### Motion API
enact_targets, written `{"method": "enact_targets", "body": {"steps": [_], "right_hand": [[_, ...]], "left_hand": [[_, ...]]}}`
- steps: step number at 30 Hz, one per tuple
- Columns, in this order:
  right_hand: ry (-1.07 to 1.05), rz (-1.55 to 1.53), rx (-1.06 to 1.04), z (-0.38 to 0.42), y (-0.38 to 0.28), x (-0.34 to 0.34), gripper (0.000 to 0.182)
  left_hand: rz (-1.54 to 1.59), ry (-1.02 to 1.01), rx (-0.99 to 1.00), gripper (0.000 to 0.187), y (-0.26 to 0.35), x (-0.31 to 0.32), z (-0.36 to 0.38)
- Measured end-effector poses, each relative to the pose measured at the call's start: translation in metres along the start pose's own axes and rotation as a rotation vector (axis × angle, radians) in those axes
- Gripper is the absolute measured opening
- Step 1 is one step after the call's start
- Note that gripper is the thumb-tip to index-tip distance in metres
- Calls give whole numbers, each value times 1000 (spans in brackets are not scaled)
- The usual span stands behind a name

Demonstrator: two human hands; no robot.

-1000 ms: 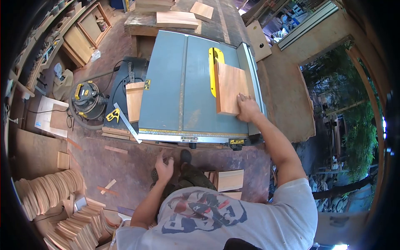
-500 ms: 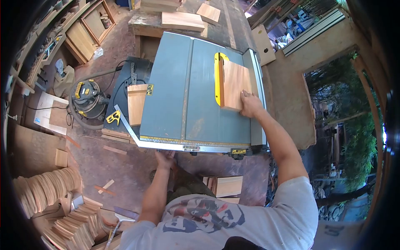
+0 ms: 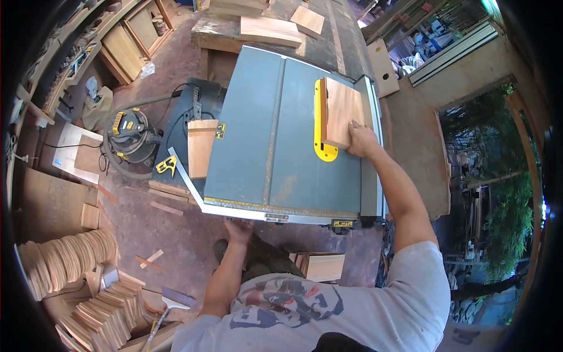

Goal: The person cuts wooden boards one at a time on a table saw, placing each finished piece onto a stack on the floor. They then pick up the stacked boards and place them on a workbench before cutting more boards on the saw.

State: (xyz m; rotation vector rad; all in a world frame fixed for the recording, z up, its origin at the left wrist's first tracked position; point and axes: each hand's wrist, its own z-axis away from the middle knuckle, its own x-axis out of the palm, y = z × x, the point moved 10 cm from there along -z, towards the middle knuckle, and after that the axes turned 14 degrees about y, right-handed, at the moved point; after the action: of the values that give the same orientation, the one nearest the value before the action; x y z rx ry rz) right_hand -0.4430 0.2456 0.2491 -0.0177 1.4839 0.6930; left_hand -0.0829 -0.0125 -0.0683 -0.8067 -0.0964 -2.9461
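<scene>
A flat wooden board [image 3: 342, 111] lies on the grey table saw top [image 3: 240, 135], beside the rip fence [image 3: 372, 158] and partly over the yellow throat plate [image 3: 326, 154]. My right hand [image 3: 363, 139] grips the board's near right corner, fingers bent on its top and edge. The blade cannot be made out. Below the saw's front rail [image 3: 234, 209], my left hand [image 3: 238, 230] is turned upward with thumb and fingers apart; the rail hides its fingertips. It holds nothing that I can see.
Left of the saw lie another board [image 3: 202, 146], a yellow combination square [image 3: 167, 165] and a shop vacuum [image 3: 132, 135]. Several cut boards [image 3: 270, 30] rest on the bench behind. Stacked wood pieces [image 3: 108, 317] stand at lower left, more boards [image 3: 325, 267] near my legs.
My right hand has moved the board forward along the fence, baring more of the yellow plate's near end. My left hand stays under the front rail. The whole view has shifted slightly.
</scene>
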Motion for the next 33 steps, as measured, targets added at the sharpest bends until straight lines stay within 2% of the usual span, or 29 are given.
{"method": "enact_targets", "body": {"steps": [4, 9, 11, 14, 16, 17, 18, 20, 23, 26, 28, 30, 33], "right_hand": [[-30, -7, 11, -9, -1, -10, 99], [0, -5, -3, -25, 7, -2, 100], [10, -13, 3, -31, 9, -1, 100], [5, -22, 11, -42, 12, -3, 100], [41, -4, 6, -55, 19, 2, 100], [38, -3, 19, -64, 25, 3, 100], [37, -4, 28, -75, 29, 3, 100], [63, -32, 25, -95, 35, 9, 100], [110, -112, 16, -125, 47, 4, 96], [80, -91, 38, -171, 64, 17, 90], [55, -114, 66, -198, 70, 18, 85], [106, -135, 76, -231, 86, 27, 85], [18, -159, 79, -268, 95, 23, 88]], "left_hand": [[21, 23, -54, 64, -2, -7, -6], [30, -45, -7, 59, 0, 3, -3], [-69, -135, 159, 59, 12, 21, 9], [-152, -262, 147, 59, 17, 10, -6], [-32, -131, -99, 59, 5, -5, -9], [-115, -118, -144, 59, 8, -13, -4], [-244, 4, -110, 60, 18, -39, -12], [-454, 36, -4, 56, 41, -92, -53], [-745, 252, 182, 46, 111, -160, -34], [-861, 541, 346, 47, 169, -243, 13], [-1080, 733, 362, 49, 198, -301, 45], [-1167, 810, 368, 49, 210, -333, 86], [-1094, 893, 400, 45, 206, -342, 138]]}}
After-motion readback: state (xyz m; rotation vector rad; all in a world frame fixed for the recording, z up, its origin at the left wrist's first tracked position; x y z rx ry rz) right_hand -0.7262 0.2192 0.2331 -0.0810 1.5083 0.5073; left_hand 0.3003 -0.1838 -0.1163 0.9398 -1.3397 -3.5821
